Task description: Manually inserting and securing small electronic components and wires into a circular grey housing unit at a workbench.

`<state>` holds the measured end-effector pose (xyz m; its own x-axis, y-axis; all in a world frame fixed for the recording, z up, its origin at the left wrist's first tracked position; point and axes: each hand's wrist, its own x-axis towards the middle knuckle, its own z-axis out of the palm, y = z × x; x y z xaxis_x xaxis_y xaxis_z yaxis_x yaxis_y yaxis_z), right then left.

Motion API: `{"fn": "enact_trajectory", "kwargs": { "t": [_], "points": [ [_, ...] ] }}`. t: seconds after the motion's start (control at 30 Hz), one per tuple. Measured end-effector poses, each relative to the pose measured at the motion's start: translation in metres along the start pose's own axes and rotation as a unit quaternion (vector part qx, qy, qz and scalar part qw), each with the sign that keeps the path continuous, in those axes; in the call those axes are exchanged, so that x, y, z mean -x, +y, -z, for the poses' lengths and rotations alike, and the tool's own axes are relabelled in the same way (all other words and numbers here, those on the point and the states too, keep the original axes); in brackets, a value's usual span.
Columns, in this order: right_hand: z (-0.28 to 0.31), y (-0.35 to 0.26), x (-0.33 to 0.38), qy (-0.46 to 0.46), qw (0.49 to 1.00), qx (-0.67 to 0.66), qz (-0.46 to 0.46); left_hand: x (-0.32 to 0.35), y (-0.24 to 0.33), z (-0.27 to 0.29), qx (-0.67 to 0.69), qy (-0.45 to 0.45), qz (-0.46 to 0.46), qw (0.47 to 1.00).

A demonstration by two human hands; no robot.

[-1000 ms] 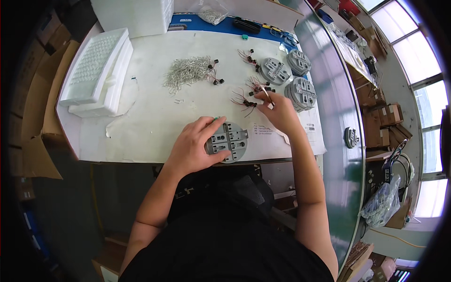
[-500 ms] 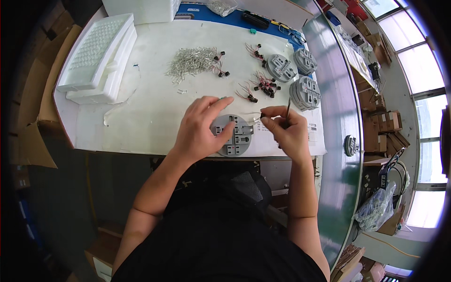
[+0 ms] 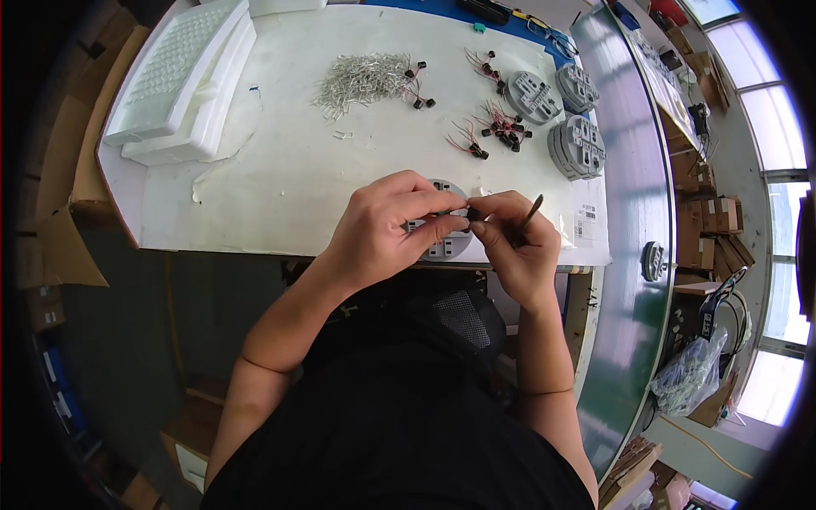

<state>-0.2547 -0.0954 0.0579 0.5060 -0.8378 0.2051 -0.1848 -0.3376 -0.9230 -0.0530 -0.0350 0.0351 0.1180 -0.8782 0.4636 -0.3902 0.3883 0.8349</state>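
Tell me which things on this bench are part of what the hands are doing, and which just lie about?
In use:
left hand on the grey round disc
right hand, pinching a thin tool over the disc

Lying about:
heap of metal pins
red-wired black parts
other grey discs
white foam trays

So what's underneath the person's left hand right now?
Under the left hand lies a round grey disc with slots, resting on the white table near its front edge. The hand covers most of it; only its right and lower parts show.
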Motion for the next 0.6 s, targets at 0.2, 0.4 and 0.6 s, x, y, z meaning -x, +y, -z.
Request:
{"fn": "enact_trajectory", "kwargs": {
  "t": [0.2, 0.4, 0.6],
  "points": [
    [-0.002, 0.018, 0.009, 0.011, 0.996, -0.083, 0.008, -0.002, -0.001, 0.002, -0.130, 0.026, -0.140, 0.981],
    [0.016, 0.026, 0.009, -0.029, 0.999, 0.008, -0.032, 0.009, -0.013, 0.007, -0.177, -0.069, -0.104, 0.976],
    [0.013, 0.030, 0.007, -0.076, 0.976, 0.203, 0.026, 0.013, -0.014, -0.001, -0.260, -0.100, -0.104, 0.955]
  ]
}}
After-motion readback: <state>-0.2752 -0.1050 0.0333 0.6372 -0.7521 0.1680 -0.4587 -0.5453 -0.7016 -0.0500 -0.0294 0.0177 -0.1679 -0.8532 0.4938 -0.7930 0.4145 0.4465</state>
